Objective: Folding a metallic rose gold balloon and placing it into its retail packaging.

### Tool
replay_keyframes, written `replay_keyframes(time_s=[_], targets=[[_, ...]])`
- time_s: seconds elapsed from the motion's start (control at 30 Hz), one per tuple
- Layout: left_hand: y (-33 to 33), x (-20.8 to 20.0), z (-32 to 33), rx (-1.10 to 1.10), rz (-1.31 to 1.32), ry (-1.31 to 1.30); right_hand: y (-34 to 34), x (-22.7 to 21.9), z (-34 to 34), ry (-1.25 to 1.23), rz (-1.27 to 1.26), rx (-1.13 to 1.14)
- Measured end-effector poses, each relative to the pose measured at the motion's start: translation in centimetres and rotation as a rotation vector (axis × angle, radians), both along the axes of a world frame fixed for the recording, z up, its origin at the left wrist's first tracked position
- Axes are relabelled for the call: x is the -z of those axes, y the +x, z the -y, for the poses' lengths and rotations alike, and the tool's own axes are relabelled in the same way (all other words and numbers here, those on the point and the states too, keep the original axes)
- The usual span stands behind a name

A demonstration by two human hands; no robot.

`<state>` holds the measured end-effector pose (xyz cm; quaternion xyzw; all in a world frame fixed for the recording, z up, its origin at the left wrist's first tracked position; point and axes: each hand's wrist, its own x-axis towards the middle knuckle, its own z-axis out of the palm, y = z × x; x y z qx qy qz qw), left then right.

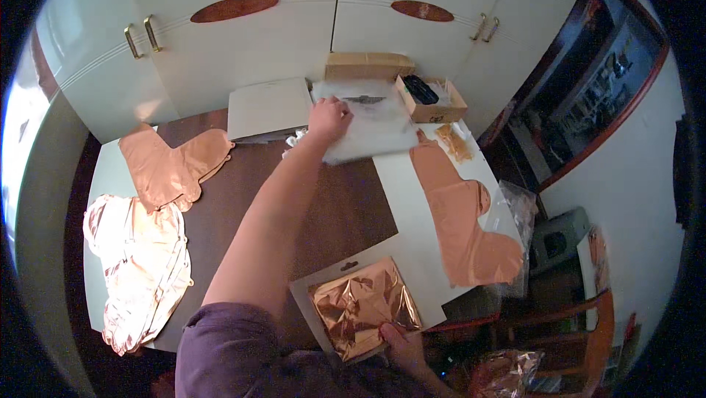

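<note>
My right hand [403,348] grips a folded rose-gold foil balloon [360,302] lying on a pale card with a hanging slot, its thumb pressed on the foil near the table's front edge. Stretched far across the table, my left hand [331,119] has its fingers curled together at the left side of a stack of clear plastic bags [375,130]. The fingers appear to pinch the top bag, though the fingertips are partly hidden. Flat rose-gold foil balloons lie on both sides: a pile [173,166] and a shiny pile [140,266] at left, another pile [463,214] at right.
At the back stand a stack of pale cards [268,108], a cardboard box [368,66] and an open box [434,108] with black items. A small yellowish packet [454,141] lies nearby. A wooden chair [566,339] stands at right. White cabinets [243,45] close off the far side.
</note>
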<state>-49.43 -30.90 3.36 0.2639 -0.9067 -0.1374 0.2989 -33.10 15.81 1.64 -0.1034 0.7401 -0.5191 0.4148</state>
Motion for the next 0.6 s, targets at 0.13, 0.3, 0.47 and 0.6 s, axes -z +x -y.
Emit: replay_keyframes(time_s=[0.13,0.3,0.47,0.6], targets=[[0.7,-1.7,0.3,-0.061,-0.119,0.141,-1.0,-0.7,0.3,-0.110,-0.025,0.114],[7.5,-9.3,-5.3,0.140,-0.339,-0.284,-3.2,-4.5,1.4,-0.497,-0.052,0.207],[19.6,-9.3,-11.6,0.255,-0.267,-0.372,-3.7,-6.2,1.5,-0.380,0.245,-0.043],[28.1,-4.7,-15.4,0.286,-0.166,-0.319,-1.2,-4.6,3.2,-0.268,0.430,-0.072]])
